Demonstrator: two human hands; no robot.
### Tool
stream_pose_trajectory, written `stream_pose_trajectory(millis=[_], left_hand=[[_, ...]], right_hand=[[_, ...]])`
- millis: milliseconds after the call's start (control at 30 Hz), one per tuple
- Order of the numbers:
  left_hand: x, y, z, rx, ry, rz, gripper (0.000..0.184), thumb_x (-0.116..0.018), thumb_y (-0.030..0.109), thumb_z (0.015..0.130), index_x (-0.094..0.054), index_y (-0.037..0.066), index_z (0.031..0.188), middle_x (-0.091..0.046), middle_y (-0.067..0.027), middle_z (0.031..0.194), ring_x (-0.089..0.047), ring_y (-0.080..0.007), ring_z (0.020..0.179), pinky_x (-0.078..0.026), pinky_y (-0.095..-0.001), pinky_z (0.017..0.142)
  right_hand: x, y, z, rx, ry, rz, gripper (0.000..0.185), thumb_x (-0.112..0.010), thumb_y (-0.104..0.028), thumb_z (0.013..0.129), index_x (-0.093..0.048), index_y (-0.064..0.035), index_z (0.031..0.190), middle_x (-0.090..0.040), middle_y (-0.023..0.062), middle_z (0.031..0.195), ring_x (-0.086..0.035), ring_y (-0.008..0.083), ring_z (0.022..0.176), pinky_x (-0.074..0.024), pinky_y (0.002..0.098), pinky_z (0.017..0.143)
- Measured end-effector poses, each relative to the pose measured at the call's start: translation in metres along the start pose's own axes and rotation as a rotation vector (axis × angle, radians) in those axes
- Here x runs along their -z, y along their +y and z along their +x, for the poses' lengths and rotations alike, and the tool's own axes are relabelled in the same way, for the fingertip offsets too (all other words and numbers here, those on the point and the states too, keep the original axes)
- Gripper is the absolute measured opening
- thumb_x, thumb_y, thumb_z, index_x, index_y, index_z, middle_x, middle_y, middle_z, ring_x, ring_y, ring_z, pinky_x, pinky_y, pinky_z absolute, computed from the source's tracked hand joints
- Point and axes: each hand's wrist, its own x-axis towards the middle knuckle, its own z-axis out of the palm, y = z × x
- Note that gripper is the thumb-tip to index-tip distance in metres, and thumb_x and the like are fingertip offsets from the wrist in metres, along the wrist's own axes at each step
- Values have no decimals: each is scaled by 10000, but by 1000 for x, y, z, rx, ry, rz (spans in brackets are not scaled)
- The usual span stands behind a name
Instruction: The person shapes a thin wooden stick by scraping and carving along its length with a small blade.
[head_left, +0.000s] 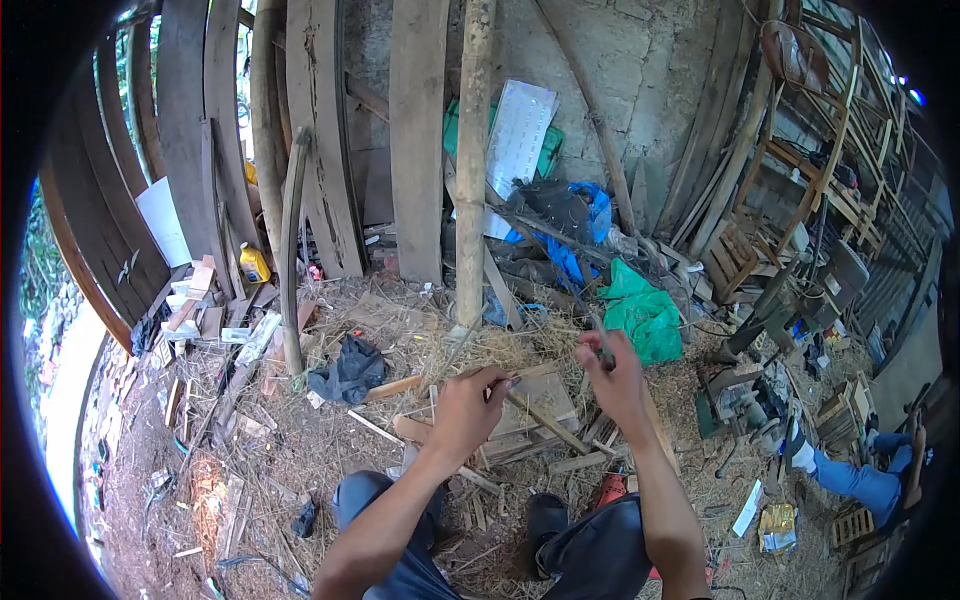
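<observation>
In front of my knees, my left hand (468, 408) is closed in a pinch, with a tiny dark tip showing at its fingertips. What it pinches is too small to name. My right hand (616, 375) is raised to the right of it, apart from it, fingers curled around a thin dark grey object (606, 352) whose kind I cannot make out. Below the hands, wooden sticks (548, 422) and a flat board (545, 395) lie on straw. A green plastic sheet (640, 315) lies just beyond my right hand.
A bamboo post (470, 180) stands ahead, with tall planks (415, 150) leaning by the wall. A black plastic bag (350, 370) and yellow bottle (255, 263) are on the left. A bench vise (740, 405) and another person's leg in jeans (855, 480) are at right.
</observation>
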Motion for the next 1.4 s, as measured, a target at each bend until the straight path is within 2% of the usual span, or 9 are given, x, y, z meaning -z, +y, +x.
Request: stream_pose_trajectory(millis=[267,400,467,600,700,767,867,1200,1400], left_hand=[[9,-2,8,-176,37,178,69,-623,53,791,-649,17,843,-642,-155,774,-603,-340,769,-470,-413,738],[13,-2,11,-171,2,253,53,-631,42,775,-657,24,817,-650,-129,870,-590,-305,874,-445,-414,824],[15,3,12,-342,161,409,98,-643,32,764,-661,56,858,-621,-94,976,-537,-281,999,-407,-443,879],[12,23,15,-352,387,538,188,-662,28,749,-653,77,930,-581,-78,1038,-481,-278,1075,-375,-463,925],[7,19,10,-273,388,322,250,-666,26,756,-633,63,1001,-600,-87,964,-540,-269,994,-422,-407,888],[-2,0,8,52,212,-73,233,-673,59,811,-622,58,1038,-635,-74,910,-590,-194,853,-459,-313,778],[-16,-13,6,211,97,-342,211,-656,99,856,-610,33,1051,-648,-51,884,-585,-116,772,-461,-256,708],[-31,-14,10,232,152,-636,189,-639,82,872,-591,-6,1032,-645,-56,851,-579,-90,751,-463,-234,693],[-31,-12,10,256,181,-719,173,-618,38,877,-578,-10,1038,-634,-51,850,-582,-90,755,-468,-234,688]], right_hand=[[-9,5,-9,141,-181,-111,104,-660,-50,800,-623,-19,892,-567,117,899,-593,319,695,-463,397,622],[-15,6,-14,83,-215,-150,114,-639,-46,811,-625,-20,921,-578,130,897,-608,353,768,-472,423,660],[-16,3,-16,56,-254,-142,118,-628,-38,815,-618,-15,931,-590,137,897,-611,355,787,-474,422,675],[-28,10,-20,-22,-285,-4,134,-605,-12,819,-596,2,952,-627,160,904,-623,349,817,-481,407,697],[-34,10,-23,-102,-274,-19,140,-595,-14,832,-590,5,970,-643,161,896,-635,321,820,-482,384,706],[-34,3,-21,-176,-266,6,135,-596,-41,844,-593,1,972,-646,157,886,-637,305,811,-481,373,697],[-38,-2,-21,-279,-273,53,140,-594,-98,869,-598,-3,972,-649,149,868,-637,276,791,-480,354,677],[-58,-10,-32,-186,-295,144,154,-592,-114,882,-562,9,969,-622,96,816,-575,157,721,-452,315,677],[-53,-25,-32,-242,-386,171,180,-581,-138,896,-541,0,1004,-599,93,832,-560,161,718,-454,309,661]])
